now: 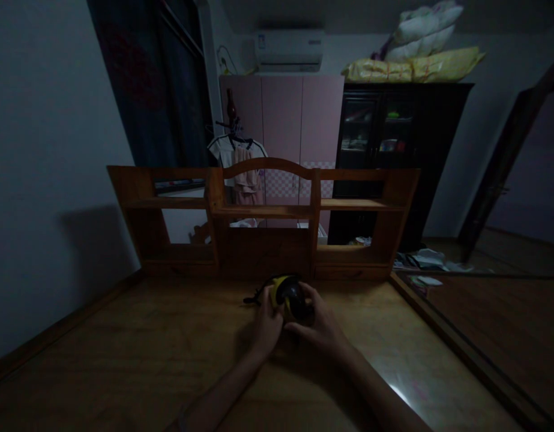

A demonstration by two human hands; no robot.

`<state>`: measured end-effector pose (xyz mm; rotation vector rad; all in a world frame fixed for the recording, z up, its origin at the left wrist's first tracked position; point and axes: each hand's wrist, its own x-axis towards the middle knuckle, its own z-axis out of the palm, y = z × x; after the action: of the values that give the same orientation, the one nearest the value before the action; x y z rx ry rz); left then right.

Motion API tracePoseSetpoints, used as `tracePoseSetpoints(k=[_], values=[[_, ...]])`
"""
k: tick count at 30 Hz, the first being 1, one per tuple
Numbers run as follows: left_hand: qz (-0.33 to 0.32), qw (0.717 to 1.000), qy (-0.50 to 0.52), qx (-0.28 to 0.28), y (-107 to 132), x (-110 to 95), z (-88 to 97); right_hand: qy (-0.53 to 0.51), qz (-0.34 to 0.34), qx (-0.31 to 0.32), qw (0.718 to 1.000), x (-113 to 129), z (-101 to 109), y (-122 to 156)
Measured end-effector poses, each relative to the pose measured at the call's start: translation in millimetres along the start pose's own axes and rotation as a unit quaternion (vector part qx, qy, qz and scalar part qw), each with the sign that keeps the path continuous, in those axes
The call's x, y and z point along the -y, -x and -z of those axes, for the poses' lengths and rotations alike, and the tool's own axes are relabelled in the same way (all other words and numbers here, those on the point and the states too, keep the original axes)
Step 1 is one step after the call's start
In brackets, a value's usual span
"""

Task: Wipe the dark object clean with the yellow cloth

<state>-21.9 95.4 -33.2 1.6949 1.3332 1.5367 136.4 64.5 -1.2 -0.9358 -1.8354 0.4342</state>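
A small yellow and black object, round like a tape measure with a dark strap trailing to its left, sits low over a wooden surface. My left hand grips its left side with fingers curled. My right hand wraps its right side, fingers bent over the top. Both forearms reach in from the bottom edge. The room is dim, so the object's details stay unclear.
A wooden shelf unit with open compartments stands just behind the hands. Beyond it are a pink wardrobe, a dark cabinet with bedding on top, hanging clothes and an air conditioner. Papers lie on the floor at right.
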Motion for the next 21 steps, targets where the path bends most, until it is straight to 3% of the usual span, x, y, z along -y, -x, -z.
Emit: tracePoseSetpoints(k=[3, 7, 11, 15, 18, 21], values=[[0.056, 0.998, -0.006, -0.02, -2.3, 11.3, -7.4, 0.028, 0.004, 0.006, 1.0, -0.2, 0.7, 0.8], [0.151, 0.985, 0.083, 0.033, -0.5, 17.4, -14.7, 0.042, 0.004, -0.001, 0.999, -3.3, -4.1, 2.3], [0.219, 0.936, 0.262, 0.084, 2.9, 15.2, -19.8, 0.042, 0.01, -0.021, 0.999, -10.8, -8.0, 3.0], [0.249, 0.907, 0.32, 0.113, 3.4, 18.2, -24.1, 0.036, 0.004, -0.036, 0.999, -19.3, -8.0, 2.2], [0.256, 0.919, 0.276, 0.119, 3.2, 23.9, -26.5, 0.029, -0.006, -0.05, 0.998, -23.0, -8.5, 1.5], [0.213, 0.952, 0.192, 0.107, 4.7, 26.8, -25.9, 0.035, -0.008, -0.055, 0.998, -24.6, -9.6, 1.2]])
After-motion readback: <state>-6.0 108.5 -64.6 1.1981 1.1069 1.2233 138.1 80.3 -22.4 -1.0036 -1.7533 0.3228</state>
